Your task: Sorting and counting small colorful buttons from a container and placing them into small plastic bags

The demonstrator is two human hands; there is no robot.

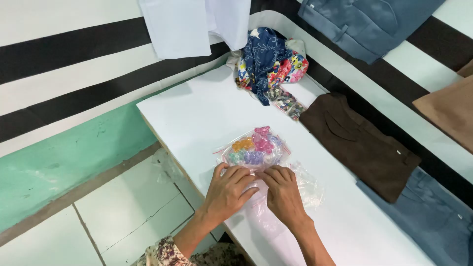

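My left hand (229,189) and my right hand (284,194) rest side by side on a white table (197,113), fingertips pinching the near edge of a clear zip bag (253,150). The bag is filled with small coloured pieces in orange, pink, purple and green. More clear plastic bags (308,184) lie crumpled under and to the right of my right hand. What exactly the fingers grip under the bag's edge is hidden.
A bundle of floral cloth (271,64) and a small bag of buttons (286,102) lie at the table's far end. Folded brown trousers (359,143) and blue trousers (433,216) lie on the right. White cloth (192,24) hangs above. Tiled floor lies left.
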